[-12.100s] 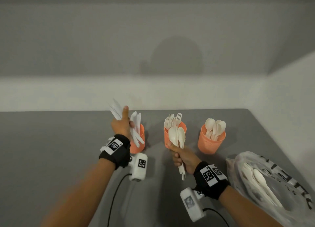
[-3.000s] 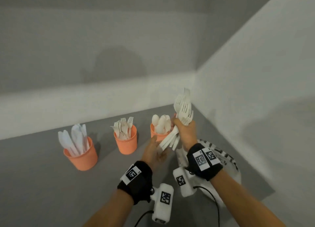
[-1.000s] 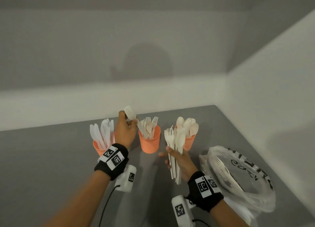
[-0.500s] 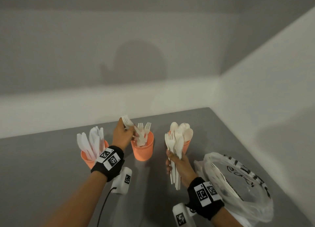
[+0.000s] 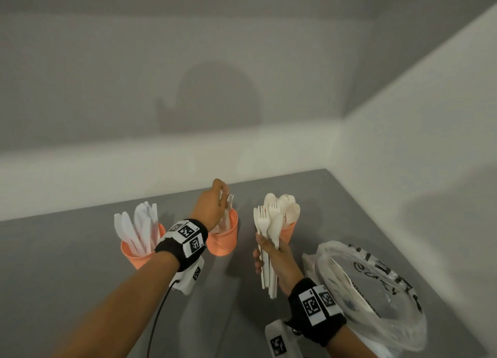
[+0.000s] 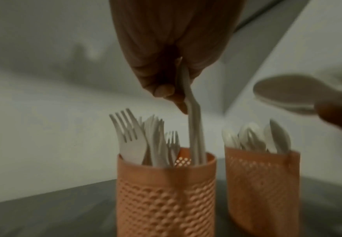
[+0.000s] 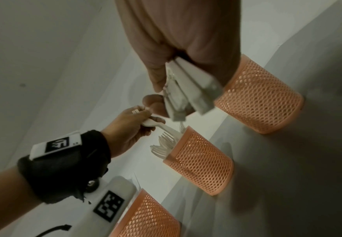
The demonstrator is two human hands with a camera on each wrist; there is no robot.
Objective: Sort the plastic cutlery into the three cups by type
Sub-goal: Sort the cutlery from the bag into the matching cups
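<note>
Three orange mesh cups stand in a row: the knife cup (image 5: 135,252) on the left, the fork cup (image 5: 224,240) in the middle, the spoon cup (image 5: 289,231) on the right. My left hand (image 5: 222,196) hovers over the fork cup (image 6: 166,192) and pinches a white fork (image 6: 194,128) whose handle reaches down inside the rim. My right hand (image 5: 265,252) is in front of the spoon cup and grips a bundle of forks and spoons (image 5: 269,223) upright by the handles (image 7: 188,93).
A clear plastic bag (image 5: 376,290) with black print lies at the right on the grey table (image 5: 67,263), with more white cutlery inside. Walls close the back and right sides. Wrist camera units and a cable hang below both forearms.
My left hand has carried its fork from beside the fork cup to above it and lowered the handle in. The right hand keeps its bundle in about the same place.
</note>
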